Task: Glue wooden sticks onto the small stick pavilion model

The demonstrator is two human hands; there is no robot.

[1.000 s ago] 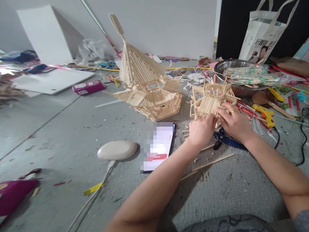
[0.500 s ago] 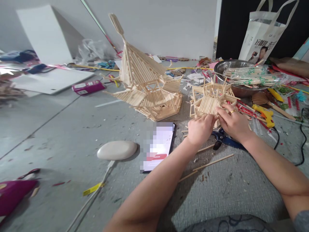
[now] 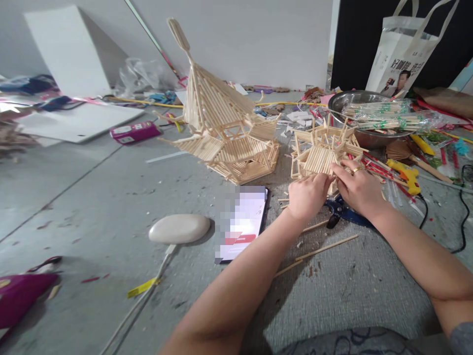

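Note:
A small model built of wooden chopsticks (image 3: 320,160) stands on the floor right of centre, with a slatted sloping panel facing me. At the panel's front edge my left hand (image 3: 306,197) is closed, its fingertips hidden behind its knuckles. My right hand (image 3: 358,183), wearing a ring, pinches the panel's right front corner, and its fingertips meet those of the left. Whether a loose piece sits between the fingers cannot be seen. Blue-handled cutters (image 3: 349,215) lie under the right wrist. Loose chopsticks (image 3: 327,248) rest on the floor in front.
A larger chopstick pavilion (image 3: 225,133) with a tall pointed roof stands to the left. Nearby are a phone (image 3: 244,222), a pale oval device (image 3: 180,229) on a white cable, a yellow glue gun (image 3: 406,176), and a metal bowl (image 3: 336,102) of wrapped chopsticks.
Both hands stay at the small model's front edge with almost no visible movement. The view has shifted very slightly.

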